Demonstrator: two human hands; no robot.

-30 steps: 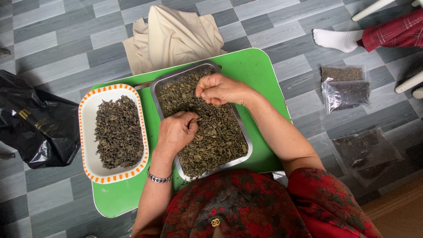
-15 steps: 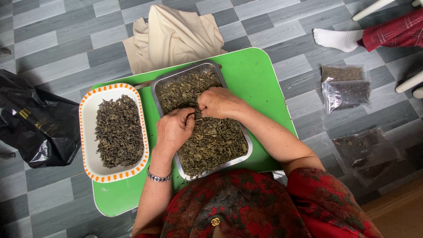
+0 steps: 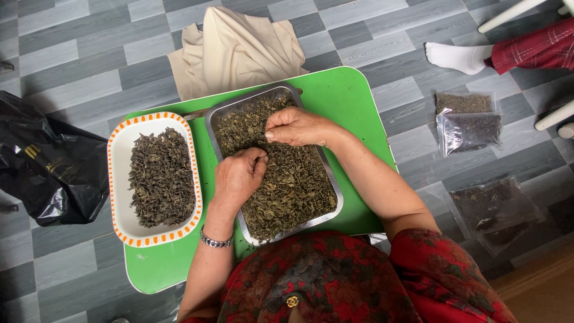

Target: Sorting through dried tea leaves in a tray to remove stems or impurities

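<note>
A metal tray point(image 3: 332, 197) full of dried green tea leaves point(image 3: 293, 191) sits on a low green table point(image 3: 353, 101). My left hand point(image 3: 239, 176) rests on the leaves in the tray's middle, fingers curled and pinching some leaves. My right hand point(image 3: 296, 127) hovers just above and to the right of it, fingertips pinched on a small leaf piece. To the left lies a white dish with an orange-checked rim point(image 3: 119, 197), holding a darker heap of dried leaves point(image 3: 160, 176).
A beige cloth point(image 3: 239, 48) lies beyond the table. A black plastic bag point(image 3: 48, 161) sits at left. Clear bags of dried leaves point(image 3: 469, 122) lie on the grey tiled floor at right. Another person's socked foot point(image 3: 457, 57) is at top right.
My right hand drew back from the tray's far end toward the middle, then lifted slightly. My left hand stayed near the tray's centre and shifted a little toward me.
</note>
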